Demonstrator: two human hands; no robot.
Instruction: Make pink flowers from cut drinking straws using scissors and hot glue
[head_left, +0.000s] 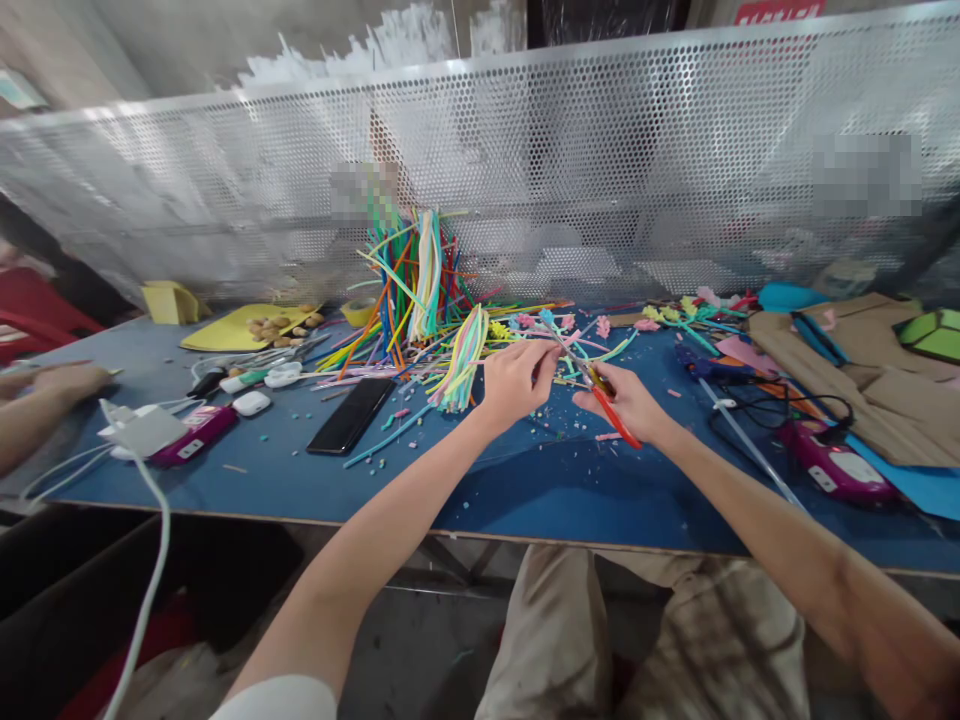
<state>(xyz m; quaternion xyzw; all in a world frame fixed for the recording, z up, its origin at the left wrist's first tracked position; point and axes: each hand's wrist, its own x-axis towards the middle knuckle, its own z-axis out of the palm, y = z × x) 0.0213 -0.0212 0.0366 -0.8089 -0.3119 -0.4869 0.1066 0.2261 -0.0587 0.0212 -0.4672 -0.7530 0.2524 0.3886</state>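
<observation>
My right hand [626,395] is closed around scissors [616,418] with red handles. The blades point up and left, close to the fingertips of my left hand [519,378]. That hand is pinched closed, and what it holds is hidden by the fingers. Just beyond it shows a light blue fuzzy piece [547,318]; I cannot tell whether it is in my fingers. To the left of my left hand lies a bundle of pastel pipe cleaners [463,360]. Small pink and yellow fuzzy pieces lie behind my hands, and tiny clippings are scattered on the blue table [480,480] below them.
A tall bunch of coloured pipe cleaners [424,280] stands near the perforated metal screen [637,150]. A black phone [351,415] lies left. At right are a blue glue gun [712,368], a purple box [836,462] and cardboard [885,370]. Another person's hand [71,388] rests far left.
</observation>
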